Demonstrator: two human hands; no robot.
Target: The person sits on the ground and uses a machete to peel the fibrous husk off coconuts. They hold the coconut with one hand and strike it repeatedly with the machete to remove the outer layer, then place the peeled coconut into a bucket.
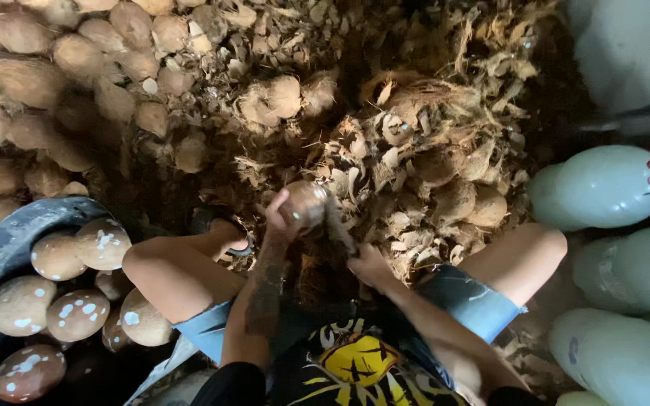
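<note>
**Coconut held over the husk heap, blade at its side**

Coconut sits in the left hand, fingers curled round its near side and gripping it just above the knees, in front of the heap of husk scraps. The right hand is clenched on the handle of a blurred tool, likely a knife, whose upper end lies against the coconut's right flank.

My guess at the hazard: the shell is round and smooth, so a stroke could glance off it and run toward the left fingers, which lie close to the working edge. Bare knees to either side are also within reach of a slip, and loose scraps underfoot give poor footing.

To the left, a dark round tub holds peeled coconuts, brown with white patches, piled nearly to its rim. Beyond it, unpeeled coconuts lie stacked against the heap. On the right, several pale green jugs lie on their sides, one with a red tie at its neck; what is in them cannot be told
</note>
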